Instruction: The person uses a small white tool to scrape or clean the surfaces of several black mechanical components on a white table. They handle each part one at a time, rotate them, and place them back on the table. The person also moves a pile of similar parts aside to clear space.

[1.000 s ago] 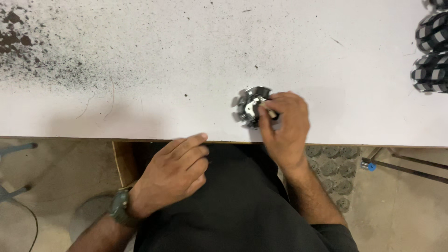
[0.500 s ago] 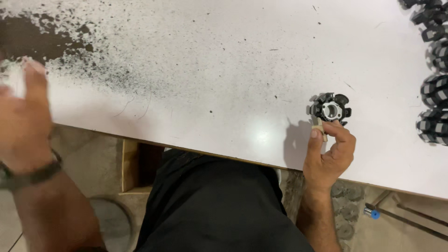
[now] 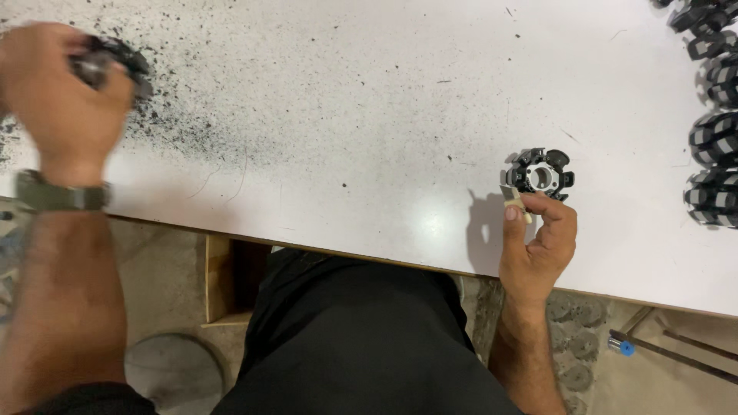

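Seen from the head camera, a seated person works at a white laminate bench (image 3: 369,138) whose far-left stretch is peppered with fine black dust (image 3: 177,100). The right hand (image 3: 538,242) rests at the near edge, its fingers curled against a small black-and-silver ring-shaped part with lobed rim and open centre bore (image 3: 542,173) that lies flat on the bench; thumb and forefinger pinch a small pale sliver (image 3: 513,198) just beside the ring's near-left rim, touching or nearly touching it. The left hand (image 3: 65,96), blurred and wearing a dark wristwatch (image 3: 58,196), is closed around a second dark, rounded part (image 3: 115,61) over the dusty patch at the far left; the blur hides whether that part rests on the surface or is lifted clear. Along the right edge stands a row of black-and-white banded cylindrical parts (image 3: 715,161), well apart from both hands. The ring part looks rigid and moderately light, probably moulded plastic around a metal core, unlikely to flex; its notched rim should give sure purchase for fingertips on opposite lobes, while the pale sliver appears thin and easily dropped, calling for a fingertip pinch. Below the bench edge show dark clothing, a wooden box and a blue-tipped rod (image 3: 623,346) on the floor.
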`<state>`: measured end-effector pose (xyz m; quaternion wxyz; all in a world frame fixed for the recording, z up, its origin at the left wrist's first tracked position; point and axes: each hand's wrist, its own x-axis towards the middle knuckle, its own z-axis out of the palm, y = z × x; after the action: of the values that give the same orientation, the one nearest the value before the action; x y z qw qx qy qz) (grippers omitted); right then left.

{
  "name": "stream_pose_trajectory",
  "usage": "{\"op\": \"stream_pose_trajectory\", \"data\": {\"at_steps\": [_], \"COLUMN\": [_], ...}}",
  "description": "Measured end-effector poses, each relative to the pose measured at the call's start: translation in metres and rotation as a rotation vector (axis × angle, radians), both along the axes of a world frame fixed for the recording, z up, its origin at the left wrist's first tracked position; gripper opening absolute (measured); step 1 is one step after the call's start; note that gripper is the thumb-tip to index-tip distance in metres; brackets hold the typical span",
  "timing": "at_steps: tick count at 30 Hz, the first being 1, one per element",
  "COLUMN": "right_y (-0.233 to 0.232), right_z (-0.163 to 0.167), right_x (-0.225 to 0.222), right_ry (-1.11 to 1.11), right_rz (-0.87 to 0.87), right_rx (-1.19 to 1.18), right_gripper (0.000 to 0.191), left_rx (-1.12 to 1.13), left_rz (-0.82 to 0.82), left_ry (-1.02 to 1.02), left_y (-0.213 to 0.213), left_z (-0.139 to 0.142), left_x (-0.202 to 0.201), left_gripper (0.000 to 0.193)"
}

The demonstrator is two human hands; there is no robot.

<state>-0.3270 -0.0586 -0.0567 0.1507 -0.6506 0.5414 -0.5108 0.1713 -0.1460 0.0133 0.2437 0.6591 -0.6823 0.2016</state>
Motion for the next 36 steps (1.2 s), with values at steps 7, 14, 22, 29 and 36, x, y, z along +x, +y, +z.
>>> {"op": "stream_pose_trajectory", "data": {"at_steps": [7, 14, 22, 29, 36], "right_y": [0.010, 0.015, 0.004, 0.003, 0.010], "right_z": [0.015, 0.020, 0.011, 0.027, 0.019], "right_x": [0.001, -0.002, 0.042, 0.073, 0.069], "right_ry": [0.056, 0.038, 0.000, 0.137, 0.132], "right_rz": [-0.048, 0.006, 0.250, 0.270, 0.261], "right_rx": [0.068, 0.010, 0.025, 0.046, 0.030], "right_gripper": [0.015, 0.013, 0.019, 0.019, 0.022], "left_rx": [0.316, 0.474, 0.461, 0.403, 0.305], "left_rz": [-0.819, -0.940, -0.558, -0.841, -0.756], "left_ry": [0.207, 0.373, 0.449, 0.533, 0.442], "left_y": [0.050, 0.067, 0.079, 0.076, 0.078], "left_z": [-0.036, 0.007, -0.029, -0.024, -0.037], "left_x": [-0.146, -0.179, -0.215, -0.210, -0.220], "left_gripper": [0.050, 0.067, 0.093, 0.084, 0.039]}}
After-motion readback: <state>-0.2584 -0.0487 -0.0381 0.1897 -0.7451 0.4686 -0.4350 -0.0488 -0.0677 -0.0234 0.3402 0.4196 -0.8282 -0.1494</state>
